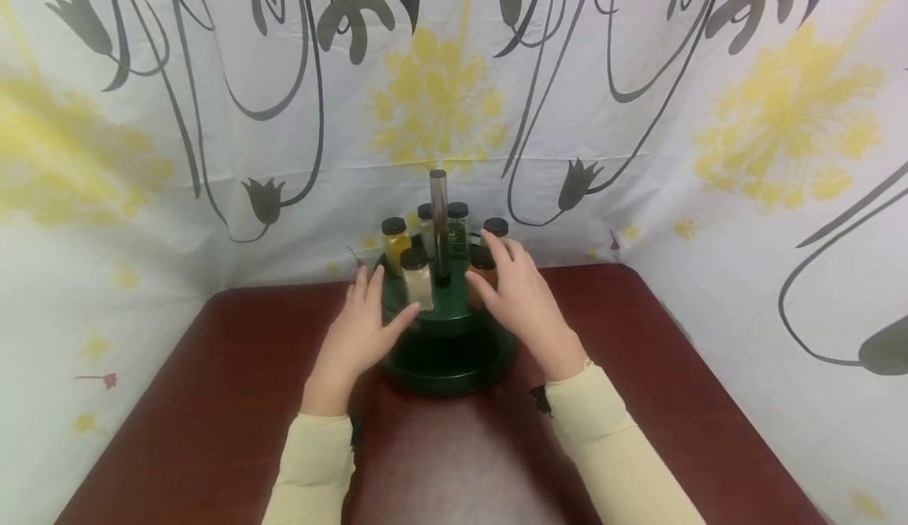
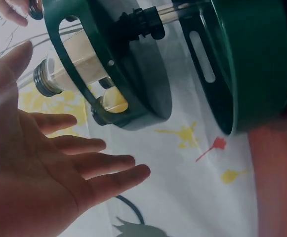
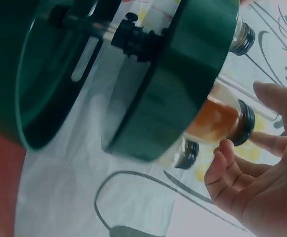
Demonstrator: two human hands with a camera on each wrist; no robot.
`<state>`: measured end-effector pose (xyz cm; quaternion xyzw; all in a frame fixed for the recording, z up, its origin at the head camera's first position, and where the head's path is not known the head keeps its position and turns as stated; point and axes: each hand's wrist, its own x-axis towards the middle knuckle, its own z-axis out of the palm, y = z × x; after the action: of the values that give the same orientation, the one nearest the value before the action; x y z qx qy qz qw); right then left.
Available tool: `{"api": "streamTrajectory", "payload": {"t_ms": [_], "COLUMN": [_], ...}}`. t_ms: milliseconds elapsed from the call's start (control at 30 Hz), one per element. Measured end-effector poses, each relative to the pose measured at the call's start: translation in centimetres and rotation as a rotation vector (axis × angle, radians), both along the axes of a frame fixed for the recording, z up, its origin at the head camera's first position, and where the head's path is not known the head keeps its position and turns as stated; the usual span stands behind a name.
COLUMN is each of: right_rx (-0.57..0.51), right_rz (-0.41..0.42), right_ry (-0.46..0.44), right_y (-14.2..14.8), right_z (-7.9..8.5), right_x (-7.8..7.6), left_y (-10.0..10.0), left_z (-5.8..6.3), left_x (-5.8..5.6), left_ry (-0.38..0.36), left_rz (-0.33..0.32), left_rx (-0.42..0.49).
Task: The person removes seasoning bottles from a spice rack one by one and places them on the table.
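Note:
A dark green two-tier rack (image 1: 445, 325) stands on the table, with a clear upright post (image 1: 440, 221) in its middle. Several black-lidded spice jars stand on its upper tier. My left hand (image 1: 358, 332) is spread beside the rack's left side, fingers extended, near the jar of pale powder (image 1: 417, 279); the left wrist view shows its palm (image 2: 39, 173) holding nothing. Over on the right, my right hand (image 1: 521, 292) reaches to the jar of orange powder (image 3: 215, 118). Its fingers lie close around the black lid (image 3: 244, 122), thumb apart; contact is unclear.
A yellow jar (image 1: 396, 245) and a green jar (image 1: 458, 233) stand farther back on the upper tier. The reddish-brown table (image 1: 269, 367) lies beneath the rack. Behind and at both sides hangs a patterned white curtain (image 1: 298, 154).

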<state>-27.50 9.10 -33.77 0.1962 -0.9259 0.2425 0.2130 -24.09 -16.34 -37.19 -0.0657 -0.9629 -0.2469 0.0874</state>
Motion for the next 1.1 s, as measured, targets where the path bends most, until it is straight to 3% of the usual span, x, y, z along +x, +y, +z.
{"api": "streamTrajectory", "payload": {"t_ms": [167, 367, 533, 767, 1100], "right_rx": [-0.032, -0.100, -0.187, -0.327, -0.431], "right_rz": [0.002, 0.001, 0.030, 0.046, 0.109], "right_ry": [0.015, 0.094, 0.134, 0.206, 0.171], "right_y": [-0.5, -0.7, -0.5, 0.0, 1.0], "right_z": [-1.3, -2.4, -3.1, -3.2, -1.3], "right_x": [-0.6, -1.0, -1.0, 0.5, 3.1], "left_y": [0.4, 0.6, 0.5, 0.4, 0.3], "left_z": [-1.0, -1.2, -1.2, -1.2, -1.5], "left_x": [-0.4, -0.3, -0.4, -0.4, -0.4], "left_ry": [-0.093, -0.087, -0.132, -0.124, -0.108], "left_rz": [-0.014, -0.010, 0.006, 0.003, 0.007], "left_rx": [0.100, 0.127, 0.113, 0.104, 0.112]}}
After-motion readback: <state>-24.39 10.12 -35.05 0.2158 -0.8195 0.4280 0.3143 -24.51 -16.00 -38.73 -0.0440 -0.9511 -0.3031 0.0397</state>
